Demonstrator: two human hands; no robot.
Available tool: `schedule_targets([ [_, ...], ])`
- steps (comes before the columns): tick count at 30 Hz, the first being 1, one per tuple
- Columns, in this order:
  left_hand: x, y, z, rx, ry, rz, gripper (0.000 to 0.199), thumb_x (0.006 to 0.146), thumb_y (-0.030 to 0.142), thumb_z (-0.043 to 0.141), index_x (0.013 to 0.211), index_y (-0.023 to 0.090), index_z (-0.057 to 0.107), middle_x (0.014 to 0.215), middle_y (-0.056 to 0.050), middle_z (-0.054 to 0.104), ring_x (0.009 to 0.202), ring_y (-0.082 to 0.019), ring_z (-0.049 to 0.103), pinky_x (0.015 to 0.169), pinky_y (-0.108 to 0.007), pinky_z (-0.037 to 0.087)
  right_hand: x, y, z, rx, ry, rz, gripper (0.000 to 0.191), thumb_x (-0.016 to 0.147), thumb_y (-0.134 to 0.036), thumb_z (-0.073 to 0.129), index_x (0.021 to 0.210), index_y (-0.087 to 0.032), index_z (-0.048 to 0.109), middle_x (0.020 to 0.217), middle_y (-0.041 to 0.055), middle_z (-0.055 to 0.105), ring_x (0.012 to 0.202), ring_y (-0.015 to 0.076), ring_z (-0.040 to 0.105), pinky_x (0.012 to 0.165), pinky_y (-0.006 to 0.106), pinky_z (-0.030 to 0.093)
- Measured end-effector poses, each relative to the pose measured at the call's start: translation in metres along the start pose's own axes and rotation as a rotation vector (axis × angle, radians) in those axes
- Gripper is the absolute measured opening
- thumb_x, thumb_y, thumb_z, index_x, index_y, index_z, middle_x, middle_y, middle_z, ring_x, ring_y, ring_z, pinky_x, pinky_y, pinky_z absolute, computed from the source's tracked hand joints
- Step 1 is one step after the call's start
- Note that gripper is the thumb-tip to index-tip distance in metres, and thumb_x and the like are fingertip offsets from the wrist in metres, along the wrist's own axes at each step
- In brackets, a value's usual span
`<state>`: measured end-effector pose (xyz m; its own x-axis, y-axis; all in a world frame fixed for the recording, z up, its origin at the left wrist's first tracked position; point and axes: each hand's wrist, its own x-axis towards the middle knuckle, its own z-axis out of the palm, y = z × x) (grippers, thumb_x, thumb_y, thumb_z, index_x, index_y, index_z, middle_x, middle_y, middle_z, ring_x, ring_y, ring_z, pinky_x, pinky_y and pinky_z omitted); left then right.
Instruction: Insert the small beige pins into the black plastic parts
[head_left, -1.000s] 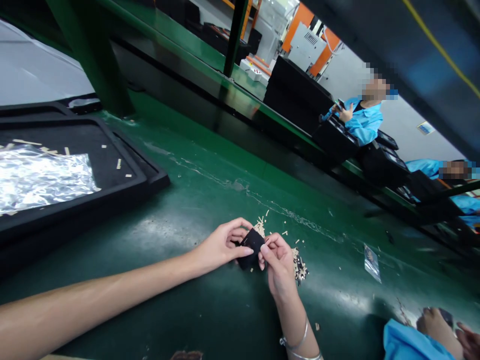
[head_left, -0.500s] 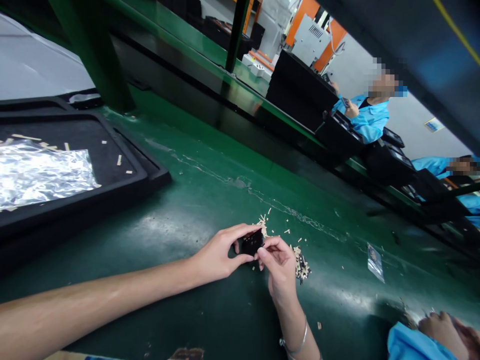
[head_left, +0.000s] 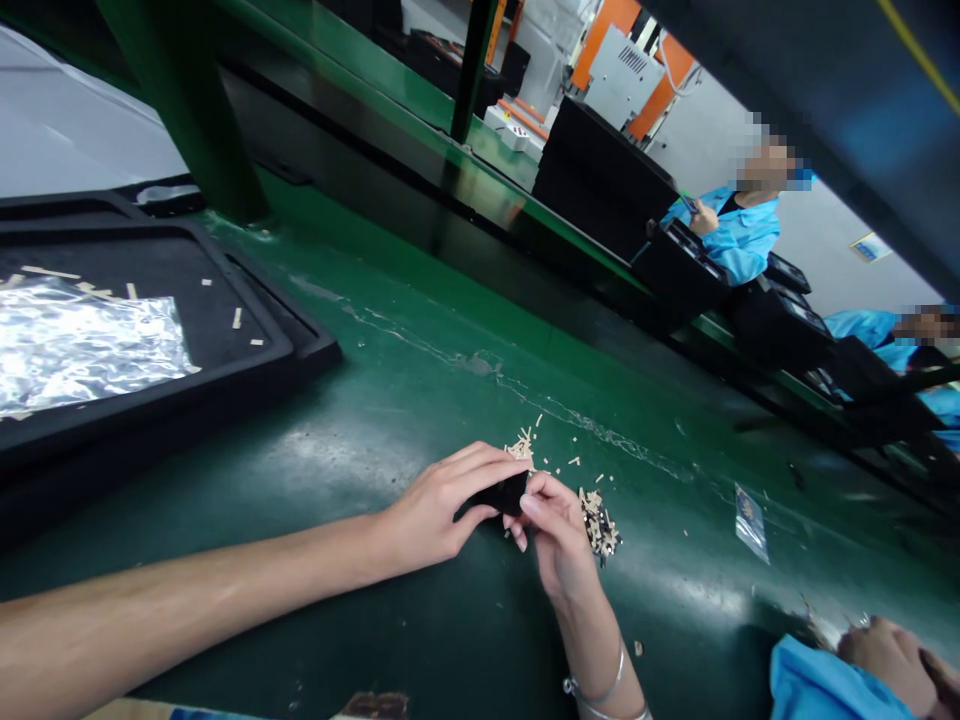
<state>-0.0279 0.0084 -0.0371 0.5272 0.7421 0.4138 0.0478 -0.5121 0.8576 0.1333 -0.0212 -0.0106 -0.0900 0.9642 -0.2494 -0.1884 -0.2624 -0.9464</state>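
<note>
A small, flat black piece (head_left: 511, 493) is held up between my two hands over the green tabletop (head_left: 420, 400); its exact kind does not show. My left hand (head_left: 442, 500) grips it from the left, fingers along the top edge and thumb below. At its right edge, the thumb and fingertips of my right hand (head_left: 556, 525) pinch the piece. Just behind my fingers lies a small pile of pale strips (head_left: 520, 443). Beside my right hand is a heap of mixed pale and black bits (head_left: 600, 525).
At left stands a black tray (head_left: 300, 345) holding a silvery bag (head_left: 97, 350) and scattered strips. A small clear bag (head_left: 751, 525) lies to the right. A co-worker's hand and blue sleeve (head_left: 825, 685) are at lower right. Further workers sit beyond the green post (head_left: 474, 75).
The black piece has tilted, so its face with small light spots no longer shows. My left fingers reach further over its top, and my right hand has shifted slightly.
</note>
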Motion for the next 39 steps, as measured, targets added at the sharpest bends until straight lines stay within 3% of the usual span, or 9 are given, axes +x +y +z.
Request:
schedule_targets([
  [6, 0.002, 0.002, 0.002, -0.263, -0.034, -0.244, 0.054, 0.077, 0.01, 0.054, 0.128, 0.023, 0.042, 0.118, -0.008, 0.054, 0.096, -0.018, 0.054, 0.07, -0.025, 0.049, -0.002, 0.004, -0.002, -0.176, 0.082, -0.171, 0.022, 0.075, -0.037, 0.062, 0.069, -0.017, 0.055, 0.056, -0.0014, 0.056, 0.047, 0.009, 0.046, 0.044, 0.02, 0.035],
  [10, 0.003, 0.002, 0.002, -0.361, -0.076, -0.321, 0.056, 0.077, 0.014, 0.055, 0.129, 0.026, 0.04, 0.12, -0.007, 0.054, 0.099, -0.018, 0.053, 0.065, -0.021, 0.048, -0.005, 0.007, 0.0, -0.43, 0.173, -0.277, 0.018, 0.073, -0.032, 0.065, 0.067, -0.018, 0.056, 0.062, -0.0012, 0.054, 0.054, 0.0103, 0.047, 0.051, 0.022, 0.039],
  [17, 0.005, 0.002, 0.003, -0.374, -0.08, -0.356, 0.053, 0.074, 0.011, 0.056, 0.124, 0.025, 0.047, 0.126, -0.006, 0.05, 0.1, -0.019, 0.054, 0.07, -0.024, 0.048, -0.003, 0.009, 0.005, -0.424, 0.166, -0.22, 0.02, 0.075, -0.034, 0.062, 0.067, -0.018, 0.053, 0.059, -0.0033, 0.05, 0.051, 0.0093, 0.046, 0.05, 0.022, 0.038],
  [21, 0.008, 0.003, 0.002, -0.595, -0.065, -0.447, 0.055, 0.076, 0.016, 0.057, 0.128, 0.023, 0.041, 0.117, -0.009, 0.056, 0.098, -0.02, 0.056, 0.063, -0.023, 0.05, -0.003, 0.002, 0.001, -0.522, 0.164, -0.172, 0.021, 0.075, -0.034, 0.062, 0.065, -0.017, 0.054, 0.059, -0.0025, 0.053, 0.051, 0.0095, 0.047, 0.05, 0.022, 0.037],
  [24, 0.016, -0.003, -0.005, -0.791, -0.006, -0.546, 0.054, 0.08, 0.024, 0.054, 0.13, 0.016, 0.035, 0.116, -0.015, 0.057, 0.094, -0.022, 0.06, 0.054, -0.023, 0.051, -0.001, -0.009, -0.014, -0.579, 0.313, -0.265, 0.02, 0.078, -0.034, 0.059, 0.067, -0.017, 0.056, 0.059, -0.0016, 0.055, 0.054, 0.0107, 0.049, 0.053, 0.022, 0.037],
  [27, 0.038, -0.013, -0.017, -0.761, 0.023, -0.71, 0.034, 0.082, 0.024, 0.05, 0.11, 0.004, 0.051, 0.1, -0.02, 0.064, 0.078, -0.024, 0.067, 0.042, -0.02, 0.048, 0.003, -0.019, -0.032, -0.51, 0.492, -0.325, 0.02, 0.078, -0.035, 0.06, 0.069, -0.017, 0.055, 0.058, -0.0021, 0.055, 0.051, 0.0095, 0.045, 0.05, 0.021, 0.035],
  [31, 0.096, -0.026, -0.031, -0.561, 0.18, -0.758, 0.007, 0.08, 0.014, 0.05, 0.082, 0.007, 0.053, 0.072, -0.015, 0.068, 0.057, -0.02, 0.067, 0.036, -0.019, 0.045, 0.006, -0.02, -0.043, -0.495, 0.533, -0.292, 0.023, 0.075, -0.037, 0.061, 0.066, -0.017, 0.053, 0.055, -0.0025, 0.054, 0.049, 0.0095, 0.043, 0.048, 0.02, 0.034],
  [36, 0.175, -0.051, -0.039, -0.458, 0.395, -0.721, 0.009, 0.083, 0.016, 0.049, 0.087, 0.008, 0.051, 0.075, -0.012, 0.065, 0.053, -0.017, 0.066, 0.037, -0.017, 0.044, 0.006, -0.019, -0.043, -0.649, 0.561, -0.28, 0.025, 0.077, -0.04, 0.057, 0.066, -0.018, 0.052, 0.057, -0.0023, 0.053, 0.05, 0.01, 0.045, 0.048, 0.02, 0.034],
  [39, 0.188, -0.07, -0.04, -0.385, 0.508, -0.727, 0.026, 0.081, 0.017, 0.051, 0.104, 0.006, 0.045, 0.084, -0.015, 0.062, 0.052, -0.019, 0.065, 0.038, -0.022, 0.047, 0.004, -0.023, -0.047, -0.793, 0.576, -0.256, 0.023, 0.078, -0.04, 0.053, 0.069, -0.019, 0.054, 0.059, -0.0022, 0.054, 0.049, 0.0102, 0.046, 0.048, 0.02, 0.034],
])
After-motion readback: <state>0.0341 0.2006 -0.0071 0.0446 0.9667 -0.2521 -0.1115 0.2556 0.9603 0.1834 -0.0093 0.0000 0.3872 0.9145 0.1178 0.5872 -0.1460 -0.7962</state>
